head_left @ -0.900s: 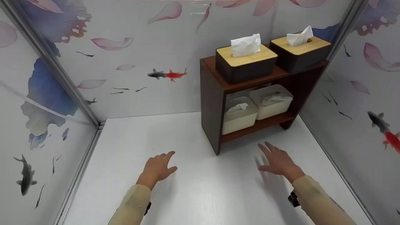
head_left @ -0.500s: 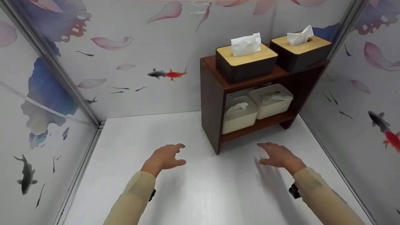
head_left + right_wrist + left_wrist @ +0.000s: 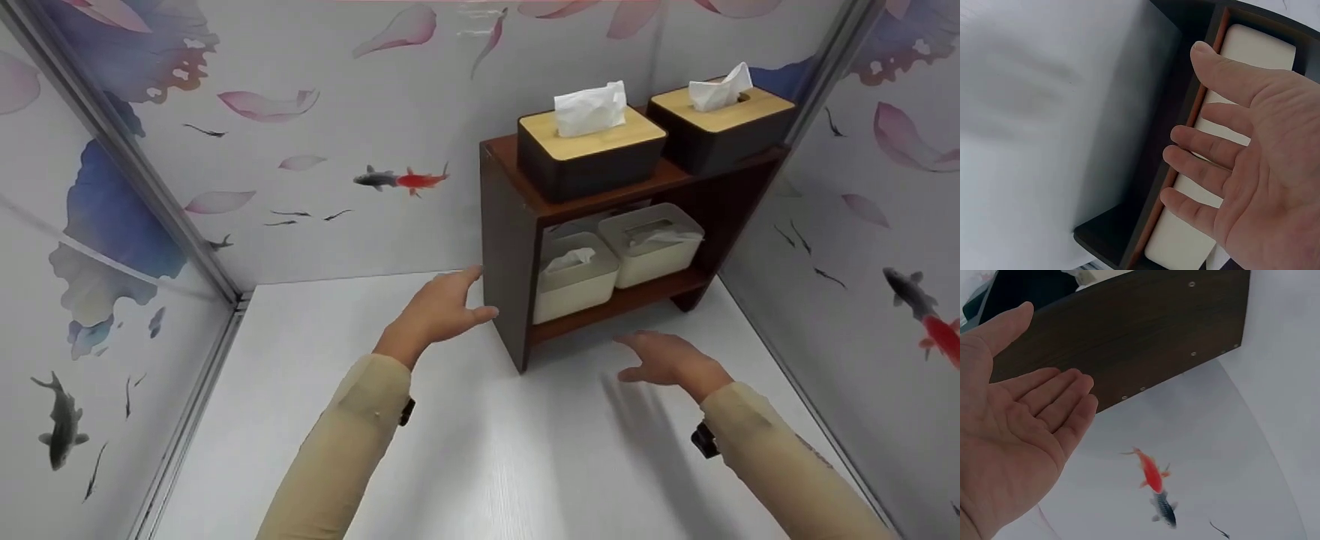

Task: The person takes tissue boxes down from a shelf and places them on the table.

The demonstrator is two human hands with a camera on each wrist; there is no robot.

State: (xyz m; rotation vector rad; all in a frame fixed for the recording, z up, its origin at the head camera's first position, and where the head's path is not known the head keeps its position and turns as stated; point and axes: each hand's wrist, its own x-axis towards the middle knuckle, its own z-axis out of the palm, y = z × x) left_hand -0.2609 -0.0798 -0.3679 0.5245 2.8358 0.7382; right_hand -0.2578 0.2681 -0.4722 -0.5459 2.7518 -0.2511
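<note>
My left hand (image 3: 439, 309) reaches toward the left side of a small dark brown wooden shelf (image 3: 506, 262). Its fingers look loosely straight and nothing is in it; in the left wrist view the palm (image 3: 1010, 444) faces the camera beside the shelf's side panel (image 3: 1129, 326). Whether the fingertips touch the panel I cannot tell. In front of the shelf's lower board, my right hand (image 3: 671, 361) hovers with fingers spread and holds nothing. On the shelf top stand two black tissue boxes with light wood lids, one nearer (image 3: 600, 169) and one farther right (image 3: 731, 142).
Two cream tissue boxes, one left (image 3: 577, 296) and one right (image 3: 660, 262), sit on the lower board. The shelf stands on a white surface (image 3: 360, 322) near the back wall (image 3: 405, 232). Printed side walls rise left (image 3: 135, 315) and right (image 3: 825, 247).
My left hand has moved forward and right, from the open floor area up to the shelf's left side. My right hand has shifted slightly forward. The shelf and boxes have stayed put.
</note>
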